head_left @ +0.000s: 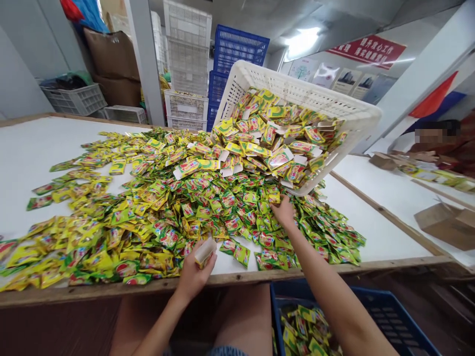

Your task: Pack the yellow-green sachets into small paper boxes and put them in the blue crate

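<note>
In my left hand is a small carton, its pale inner side facing up, with my fingers wrapped round it near the table's front edge. My right hand is stretched forward over the heap, its fingers closed at a small yellow sachet. Around it lie many green sachets with red watermelon pictures; yellow sachets spread out to the left. Behind the heap a white plastic crate is tipped towards me, with yellow cartons spilling from its mouth, several with open ends.
Below the table's wooden front edge, a blue crate with more packets stands by my legs. Stacked white crates and blue crates rise behind. To the right are an open cardboard box and another person.
</note>
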Demonstrator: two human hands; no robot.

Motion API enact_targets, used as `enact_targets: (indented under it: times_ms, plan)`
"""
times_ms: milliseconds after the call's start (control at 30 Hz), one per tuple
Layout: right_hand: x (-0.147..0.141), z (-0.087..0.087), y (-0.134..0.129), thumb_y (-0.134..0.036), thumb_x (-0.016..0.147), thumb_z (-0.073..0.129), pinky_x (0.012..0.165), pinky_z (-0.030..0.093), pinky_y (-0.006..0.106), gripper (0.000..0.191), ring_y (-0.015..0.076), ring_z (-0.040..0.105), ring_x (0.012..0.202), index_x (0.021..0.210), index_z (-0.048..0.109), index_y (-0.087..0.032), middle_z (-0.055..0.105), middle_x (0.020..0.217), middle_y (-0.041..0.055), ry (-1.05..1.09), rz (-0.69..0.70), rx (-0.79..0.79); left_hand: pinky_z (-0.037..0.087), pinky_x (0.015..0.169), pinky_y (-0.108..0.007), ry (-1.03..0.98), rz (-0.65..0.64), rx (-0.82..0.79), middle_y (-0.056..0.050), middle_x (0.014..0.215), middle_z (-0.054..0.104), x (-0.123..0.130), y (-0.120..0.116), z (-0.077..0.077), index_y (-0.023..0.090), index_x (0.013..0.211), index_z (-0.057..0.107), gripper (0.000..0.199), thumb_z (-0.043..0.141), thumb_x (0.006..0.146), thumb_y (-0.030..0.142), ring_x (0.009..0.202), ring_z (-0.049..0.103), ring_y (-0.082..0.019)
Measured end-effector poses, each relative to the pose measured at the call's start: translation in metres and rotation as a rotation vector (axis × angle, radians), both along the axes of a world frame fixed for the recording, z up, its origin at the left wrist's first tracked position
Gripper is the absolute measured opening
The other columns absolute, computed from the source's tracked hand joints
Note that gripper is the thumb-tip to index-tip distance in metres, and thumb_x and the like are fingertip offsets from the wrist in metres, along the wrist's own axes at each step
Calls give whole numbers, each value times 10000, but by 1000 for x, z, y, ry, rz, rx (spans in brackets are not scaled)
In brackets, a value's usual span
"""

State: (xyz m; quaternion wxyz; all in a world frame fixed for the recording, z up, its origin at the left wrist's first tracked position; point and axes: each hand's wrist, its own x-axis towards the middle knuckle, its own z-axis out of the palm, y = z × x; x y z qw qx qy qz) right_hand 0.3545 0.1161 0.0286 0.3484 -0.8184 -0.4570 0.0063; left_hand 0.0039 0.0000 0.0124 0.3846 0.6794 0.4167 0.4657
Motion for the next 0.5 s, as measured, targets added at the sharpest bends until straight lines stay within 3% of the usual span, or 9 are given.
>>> enact_targets:
  times_ms: [100,200,300,400,500]
  plan:
    - [0,-1,-6,-380,613,657,902,280,478,687,342,462,1057,1209,404,-152,544,1100,158,34,50,49,462,779,-278,17,-8,2,-62,934,618,0,0,-1,152,948,590,208,545,794,284,894,586,-200]
    - [3,2,-6,-463,676,588,786,396,370,652,265,549,898,1224,413,-157,589,1004,120,145,142,109,466,795,-289,27,-5,9,-69,963,629,1,1,-3,150,976,597,242,554,787,293,928,586,-213]
    - [4,8,6,-522,746,475,671,426,315,603,214,569,751,1209,434,-139,605,920,107,238,158,168,464,823,-305,33,-4,11,-77,982,639,1,2,-5,147,976,612,254,561,780,299,944,590,-222]
    - [4,13,25,-530,719,498,697,417,314,632,216,555,802,1204,430,-130,586,988,123,278,109,235,460,856,-331,27,17,-6,-91,1002,655,1,2,-7,144,978,624,268,575,769,305,946,602,-231]
    - [2,18,40,-502,648,574,721,410,323,570,232,542,838,1071,532,-123,591,971,125,312,109,280,463,873,-363,20,9,-29,-98,987,679,0,1,-8,148,983,633,278,583,763,312,928,620,-242]
